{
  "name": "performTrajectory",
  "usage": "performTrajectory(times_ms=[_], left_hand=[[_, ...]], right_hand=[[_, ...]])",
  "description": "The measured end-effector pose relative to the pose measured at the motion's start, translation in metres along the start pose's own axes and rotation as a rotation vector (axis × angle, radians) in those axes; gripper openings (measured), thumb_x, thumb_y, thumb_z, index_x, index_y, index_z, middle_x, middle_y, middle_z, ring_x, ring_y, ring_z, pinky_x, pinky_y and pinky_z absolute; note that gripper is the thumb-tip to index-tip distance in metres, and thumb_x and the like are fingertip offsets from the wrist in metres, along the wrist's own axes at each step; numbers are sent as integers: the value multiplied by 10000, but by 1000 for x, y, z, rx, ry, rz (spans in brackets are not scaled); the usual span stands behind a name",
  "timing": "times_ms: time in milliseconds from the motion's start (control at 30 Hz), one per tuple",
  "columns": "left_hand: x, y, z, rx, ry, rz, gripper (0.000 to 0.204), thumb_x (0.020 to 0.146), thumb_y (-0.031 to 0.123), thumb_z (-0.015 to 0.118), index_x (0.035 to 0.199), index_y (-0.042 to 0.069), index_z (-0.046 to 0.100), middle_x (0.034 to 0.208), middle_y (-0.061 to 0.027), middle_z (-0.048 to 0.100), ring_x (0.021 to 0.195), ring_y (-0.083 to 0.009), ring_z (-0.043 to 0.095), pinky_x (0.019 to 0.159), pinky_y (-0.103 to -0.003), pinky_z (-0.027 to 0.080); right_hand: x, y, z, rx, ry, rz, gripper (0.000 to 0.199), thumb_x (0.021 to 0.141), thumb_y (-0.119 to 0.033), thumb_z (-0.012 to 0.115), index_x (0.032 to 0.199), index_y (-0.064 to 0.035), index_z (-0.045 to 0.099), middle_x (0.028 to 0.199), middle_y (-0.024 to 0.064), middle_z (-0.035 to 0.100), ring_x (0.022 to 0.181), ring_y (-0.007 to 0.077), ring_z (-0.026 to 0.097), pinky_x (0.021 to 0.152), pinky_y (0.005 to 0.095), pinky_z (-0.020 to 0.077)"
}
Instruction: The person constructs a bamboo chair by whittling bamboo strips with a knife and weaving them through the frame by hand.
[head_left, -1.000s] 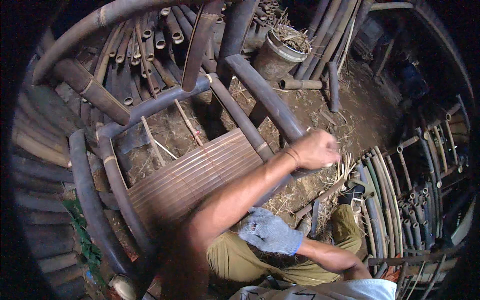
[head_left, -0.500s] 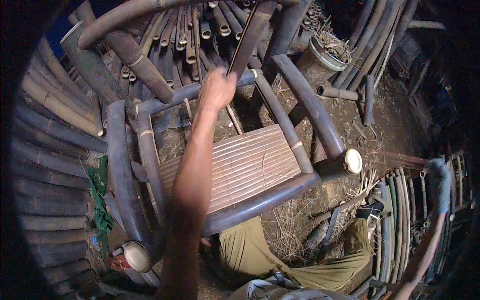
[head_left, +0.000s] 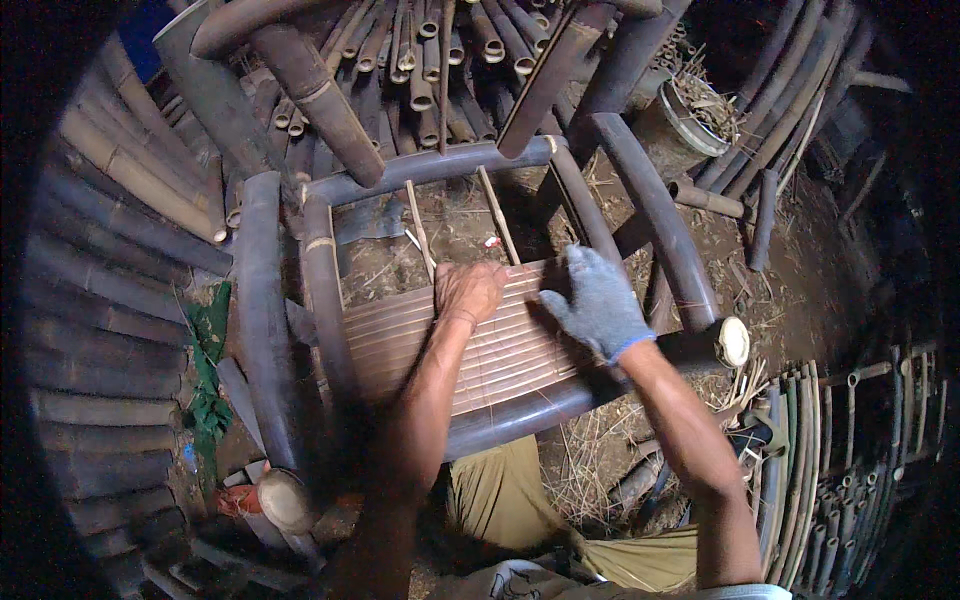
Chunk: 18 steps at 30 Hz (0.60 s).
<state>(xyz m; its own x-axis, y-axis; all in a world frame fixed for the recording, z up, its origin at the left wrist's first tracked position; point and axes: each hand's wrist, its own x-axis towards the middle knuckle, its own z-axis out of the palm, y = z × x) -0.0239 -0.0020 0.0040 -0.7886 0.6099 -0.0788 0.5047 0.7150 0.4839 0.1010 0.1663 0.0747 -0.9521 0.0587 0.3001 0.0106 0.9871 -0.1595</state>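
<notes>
A dark bamboo chair frame stands before me, its back rail (head_left: 430, 167) and front rail (head_left: 530, 410) framing a seat of pale split-bamboo slats (head_left: 470, 365). My bare left hand (head_left: 470, 292) is at the seat's far edge, fingers curled over the edge slat; the fingertips are hidden. Beside it, my right hand (head_left: 597, 305), in a grey glove with a blue cuff, lies over the far right of the slats, thumb apart from the fingers. Two thin bamboo strips, a left one (head_left: 419, 228) and a right one (head_left: 495, 215), run from the seat to the back rail.
Thick bamboo arms flank the seat, one at left (head_left: 262, 330) and one at right (head_left: 655, 220). Cut bamboo poles (head_left: 420, 85) are piled behind the chair. A bucket of shavings (head_left: 695, 120) stands at back right. A bamboo rack (head_left: 800, 460) is at lower right.
My left hand has come down from the back rail to the slats' far edge. My gloved right hand has moved in from the far right onto the seat. The view has shifted slightly.
</notes>
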Motion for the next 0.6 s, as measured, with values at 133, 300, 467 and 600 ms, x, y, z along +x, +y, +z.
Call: performTrajectory(times_ms=[133,300,467,600], left_hand=[[-4,-10,1,-15,67,-5,356,981,423,454,1094,206,712,979,-146,719,968,-316,665,938,-484,370],[-8,-15,5,-84,194,41,266,934,315,515,1112,193,670,971,-131,722,952,-318,668,947,-501,354],[-7,-7,-4,-53,88,100,321,957,311,495,1225,216,644,1035,-131,719,955,-306,668,910,-475,362],[-11,-13,-8,-90,59,94,335,930,359,533,1192,192,660,1017,-126,722,974,-297,664,930,-461,360]], right_hand=[[15,-15,38,-28,-47,66,379,863,-347,661,971,16,640,974,232,643,932,406,613,841,475,496],[34,-11,56,-155,-177,47,246,908,-246,588,889,-7,642,900,204,663,905,408,621,791,475,507],[43,0,34,226,-519,174,332,944,-278,555,1047,23,650,1026,231,678,985,408,631,862,454,501],[73,-27,-39,286,-858,148,364,955,-295,563,1098,24,665,1063,210,679,957,281,635,878,367,489]])
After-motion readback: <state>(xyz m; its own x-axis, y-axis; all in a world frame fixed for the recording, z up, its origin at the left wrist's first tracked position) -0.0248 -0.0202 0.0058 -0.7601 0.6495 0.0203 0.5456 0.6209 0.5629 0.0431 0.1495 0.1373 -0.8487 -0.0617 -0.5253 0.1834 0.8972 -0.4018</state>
